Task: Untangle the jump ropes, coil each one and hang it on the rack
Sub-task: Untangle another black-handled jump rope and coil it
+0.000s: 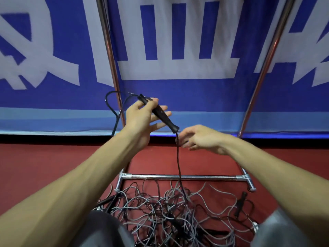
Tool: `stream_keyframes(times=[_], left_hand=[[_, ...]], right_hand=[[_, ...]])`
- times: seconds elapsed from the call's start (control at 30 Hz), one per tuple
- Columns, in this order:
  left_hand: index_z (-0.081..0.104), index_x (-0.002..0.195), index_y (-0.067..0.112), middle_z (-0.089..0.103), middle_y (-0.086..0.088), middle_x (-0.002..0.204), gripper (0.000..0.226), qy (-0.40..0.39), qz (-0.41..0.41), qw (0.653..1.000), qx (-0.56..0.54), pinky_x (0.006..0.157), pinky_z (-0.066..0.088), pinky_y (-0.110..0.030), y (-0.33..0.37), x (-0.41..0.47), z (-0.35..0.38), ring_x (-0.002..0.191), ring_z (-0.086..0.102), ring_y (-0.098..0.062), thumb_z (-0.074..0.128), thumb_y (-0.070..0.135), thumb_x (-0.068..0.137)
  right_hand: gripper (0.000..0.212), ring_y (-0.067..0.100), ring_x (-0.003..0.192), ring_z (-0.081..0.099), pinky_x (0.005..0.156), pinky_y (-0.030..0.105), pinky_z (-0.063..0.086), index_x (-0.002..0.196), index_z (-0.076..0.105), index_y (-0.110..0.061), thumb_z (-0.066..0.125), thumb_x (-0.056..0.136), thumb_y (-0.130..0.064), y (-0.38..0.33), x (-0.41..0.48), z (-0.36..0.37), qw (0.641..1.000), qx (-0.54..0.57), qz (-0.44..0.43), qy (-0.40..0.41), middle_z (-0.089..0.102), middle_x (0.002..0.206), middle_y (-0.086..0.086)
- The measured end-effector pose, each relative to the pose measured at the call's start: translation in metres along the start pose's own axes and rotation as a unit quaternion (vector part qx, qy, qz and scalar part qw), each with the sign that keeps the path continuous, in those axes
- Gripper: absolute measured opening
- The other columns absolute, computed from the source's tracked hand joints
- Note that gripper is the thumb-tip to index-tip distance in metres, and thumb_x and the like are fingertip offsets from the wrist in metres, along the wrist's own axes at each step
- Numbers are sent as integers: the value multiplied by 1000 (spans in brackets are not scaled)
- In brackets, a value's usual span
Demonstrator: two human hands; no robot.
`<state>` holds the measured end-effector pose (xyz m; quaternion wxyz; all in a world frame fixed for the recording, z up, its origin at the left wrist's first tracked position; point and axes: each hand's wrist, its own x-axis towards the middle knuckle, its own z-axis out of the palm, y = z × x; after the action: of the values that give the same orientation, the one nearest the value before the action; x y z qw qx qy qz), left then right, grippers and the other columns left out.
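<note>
Handle (165, 118) of a black jump rope sits gripped in the left hand (140, 120), its cord (178, 161) dropping past the right hand (201, 138), whose curled fingers meet it, grip unclear, into the tangled pile (169, 207) below both hands, beside the rack (178, 177).

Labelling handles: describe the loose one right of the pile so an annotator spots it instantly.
Find the rack's low crossbar. Just below its right end, at the rope pile's right edge, a black handle lies on the red floor. Unlike the held handle in the left hand, nothing grips it.
</note>
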<state>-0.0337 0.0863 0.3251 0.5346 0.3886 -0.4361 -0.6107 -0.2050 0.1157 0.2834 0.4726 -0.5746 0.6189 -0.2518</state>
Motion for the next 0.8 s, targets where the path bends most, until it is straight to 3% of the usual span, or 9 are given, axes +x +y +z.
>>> stream_keyframes(times=[0.1, 0.2, 0.3, 0.4, 0.5, 0.57, 0.67, 0.73, 0.8], left_hand=[[54, 89, 10, 70, -12, 82, 9, 46, -13, 997, -61, 66, 62, -40, 9, 6, -13, 73, 74, -26, 56, 9, 97], [53, 92, 8, 70, -14, 86, 5, 67, -13, 994, -81, 69, 62, -41, 13, 8, -20, 74, 73, -26, 55, 8, 97], [52, 106, 8, 70, -11, 92, 6, 68, 17, 997, -44, 73, 60, -43, 9, 10, -26, 77, 73, -26, 49, 9, 100], [49, 116, 12, 69, -8, 97, 18, 55, 44, 994, 84, 77, 57, -47, -6, 15, -32, 73, 71, -21, 45, 5, 100], [57, 111, 15, 69, -8, 98, 20, -22, 12, 977, 210, 71, 54, -37, -28, 10, -31, 67, 70, -12, 54, 3, 95], [61, 106, 16, 68, -8, 94, 15, -94, -12, 954, 283, 63, 52, -29, -43, 5, -27, 73, 70, -11, 58, 6, 94], [65, 105, 13, 70, -3, 94, 13, -202, -6, 907, 368, 67, 53, -19, -58, 0, -20, 84, 68, -8, 59, 9, 95], [67, 111, 12, 72, -3, 101, 18, -249, -1, 884, 395, 72, 55, -21, -64, -2, -12, 90, 65, -6, 60, 9, 95], [68, 111, 13, 71, -10, 107, 17, -270, -16, 878, 396, 80, 57, -37, -68, -7, -4, 93, 64, -13, 61, 11, 95]], right_hand=[[22, 16, 92, 57, 85, 29, 47, 100, 58, -20, 54, 93, 1, 5, 2, 19, 997, -2, 10, -82, 61, 98, 6], [9, 22, 81, 61, 77, 35, 55, 96, 50, -15, 54, 97, -7, 5, 7, 31, 997, -4, -9, -75, 66, 92, 8], [11, 26, 66, 66, 59, 35, 58, 93, 48, -12, 49, 98, -3, -1, 9, 27, 999, 3, -27, 20, 68, 82, 11], [16, 26, 51, 64, 49, 35, 58, 88, 48, -13, 50, 96, 0, -9, 11, 15, 981, 81, -48, 168, 67, 73, 13], [17, 21, 43, 61, 48, 34, 57, 87, 51, -14, 49, 94, 1, -19, 8, 2, 951, 151, -80, 259, 66, 73, 13], [18, 22, 45, 63, 45, 31, 55, 87, 51, -15, 47, 94, 1, -27, 3, -4, 938, 180, -99, 279, 66, 72, 12], [15, 23, 45, 64, 43, 29, 53, 93, 50, -11, 45, 97, 2, -36, -3, -13, 911, 263, -131, 289, 64, 71, 10], [13, 23, 47, 65, 43, 27, 52, 95, 50, -9, 44, 98, 2, -40, -5, -21, 881, 346, -144, 289, 64, 73, 11], [14, 23, 49, 66, 43, 25, 50, 94, 51, -10, 44, 99, 1, -37, -5, -28, 846, 426, -139, 288, 64, 75, 12]])
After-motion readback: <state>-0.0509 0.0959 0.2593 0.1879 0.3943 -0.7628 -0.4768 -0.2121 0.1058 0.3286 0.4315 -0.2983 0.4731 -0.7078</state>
